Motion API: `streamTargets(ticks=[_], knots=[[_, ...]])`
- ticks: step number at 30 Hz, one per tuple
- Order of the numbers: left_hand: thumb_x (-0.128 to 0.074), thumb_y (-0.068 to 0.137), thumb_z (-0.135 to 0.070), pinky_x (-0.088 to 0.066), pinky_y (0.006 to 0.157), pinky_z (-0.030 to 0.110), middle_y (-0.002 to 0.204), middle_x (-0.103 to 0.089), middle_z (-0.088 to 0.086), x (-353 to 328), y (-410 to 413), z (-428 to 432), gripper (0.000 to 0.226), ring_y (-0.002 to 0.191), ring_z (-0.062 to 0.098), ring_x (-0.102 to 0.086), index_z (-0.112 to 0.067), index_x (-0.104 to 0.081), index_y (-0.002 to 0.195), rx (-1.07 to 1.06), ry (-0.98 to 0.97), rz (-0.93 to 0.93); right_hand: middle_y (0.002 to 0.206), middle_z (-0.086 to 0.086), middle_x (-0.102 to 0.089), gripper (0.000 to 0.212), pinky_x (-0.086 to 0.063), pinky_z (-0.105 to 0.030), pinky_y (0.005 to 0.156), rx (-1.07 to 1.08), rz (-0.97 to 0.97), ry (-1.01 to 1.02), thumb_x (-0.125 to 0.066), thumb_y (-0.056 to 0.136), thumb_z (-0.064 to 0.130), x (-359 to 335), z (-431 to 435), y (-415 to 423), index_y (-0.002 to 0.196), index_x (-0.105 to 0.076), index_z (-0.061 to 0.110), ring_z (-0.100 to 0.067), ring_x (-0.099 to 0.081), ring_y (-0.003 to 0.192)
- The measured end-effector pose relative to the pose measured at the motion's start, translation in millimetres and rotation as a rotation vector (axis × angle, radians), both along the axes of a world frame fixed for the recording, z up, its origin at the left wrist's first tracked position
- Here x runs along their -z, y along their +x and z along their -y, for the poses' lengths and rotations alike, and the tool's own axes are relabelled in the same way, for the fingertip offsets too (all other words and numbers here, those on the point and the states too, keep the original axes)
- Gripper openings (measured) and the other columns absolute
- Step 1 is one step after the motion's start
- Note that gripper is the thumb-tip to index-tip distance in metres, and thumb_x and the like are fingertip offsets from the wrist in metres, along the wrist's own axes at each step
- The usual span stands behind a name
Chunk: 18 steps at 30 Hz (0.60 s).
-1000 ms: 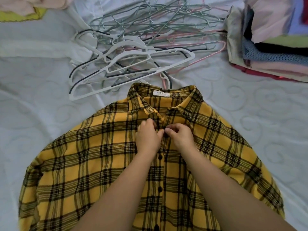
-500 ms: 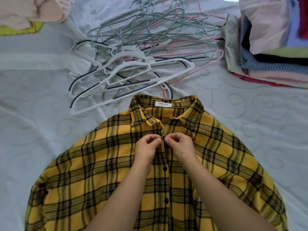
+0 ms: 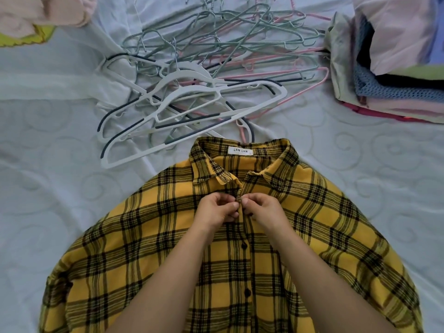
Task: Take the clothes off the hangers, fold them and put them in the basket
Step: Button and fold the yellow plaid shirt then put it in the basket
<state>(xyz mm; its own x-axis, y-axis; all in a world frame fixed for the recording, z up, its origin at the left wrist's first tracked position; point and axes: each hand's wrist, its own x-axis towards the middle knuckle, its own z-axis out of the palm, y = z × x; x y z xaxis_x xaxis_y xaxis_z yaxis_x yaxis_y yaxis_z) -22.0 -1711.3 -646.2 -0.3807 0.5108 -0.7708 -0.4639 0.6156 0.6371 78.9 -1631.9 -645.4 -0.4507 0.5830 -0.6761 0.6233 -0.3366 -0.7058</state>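
- A yellow-and-black plaid shirt (image 3: 153, 255) lies spread front-up on a white quilted bedsheet (image 3: 48, 188), collar pointing away, a white label showing inside the neck.
- The left hand (image 3: 217, 210) and the right hand (image 3: 263, 209) meet just below the collar, fingertips pinching the placket at a button; black buttons run down the front below them.
- Beyond the collar sits a tangled heap of hangers (image 3: 204, 75), white, grey-green and pink.
- A stack of folded clothes (image 3: 394, 68) sits at the far right.
- Pink and yellow-green fabric (image 3: 36, 18) lies at the far left corner.
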Motion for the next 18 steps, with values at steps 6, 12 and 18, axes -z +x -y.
streamTargets(ticks=[6,12,18], knots=[[-0.063,0.085,-0.005,-0.051,0.060,0.017,0.078,-0.064,0.000,6.1,12.3,-0.7,0.008,0.066,0.010,-0.061,-0.013,-0.060,0.085,0.052,-0.038,-0.231,0.090,0.002,-0.064,0.015,-0.046,-0.018,0.065,-0.032,0.056,0.042,-0.062,0.088,0.024,6.2,0.2,-2.9,0.099,-0.061,0.014,-0.012,-0.060,0.083],[-0.058,0.090,-0.007,-0.054,0.061,0.022,0.075,-0.064,0.003,1.6,-0.6,-3.9,0.007,0.059,0.010,-0.060,-0.010,-0.062,0.085,0.048,-0.033,-0.023,0.089,-0.004,-0.062,0.005,-0.046,-0.025,0.067,0.034,0.001,0.092,-0.061,0.090,0.017,13.4,5.8,1.4,0.093,-0.056,0.018,-0.017,-0.058,0.081],[-0.056,0.090,-0.005,-0.054,0.057,0.022,0.073,-0.061,0.004,-3.5,-0.2,-8.2,0.006,0.056,0.010,-0.056,-0.009,-0.061,0.088,-0.125,-0.072,0.147,0.089,-0.003,-0.059,0.010,-0.044,-0.024,0.066,0.075,-0.011,0.088,-0.062,0.089,0.016,18.2,5.7,1.7,0.087,-0.053,0.022,-0.016,-0.056,0.080]])
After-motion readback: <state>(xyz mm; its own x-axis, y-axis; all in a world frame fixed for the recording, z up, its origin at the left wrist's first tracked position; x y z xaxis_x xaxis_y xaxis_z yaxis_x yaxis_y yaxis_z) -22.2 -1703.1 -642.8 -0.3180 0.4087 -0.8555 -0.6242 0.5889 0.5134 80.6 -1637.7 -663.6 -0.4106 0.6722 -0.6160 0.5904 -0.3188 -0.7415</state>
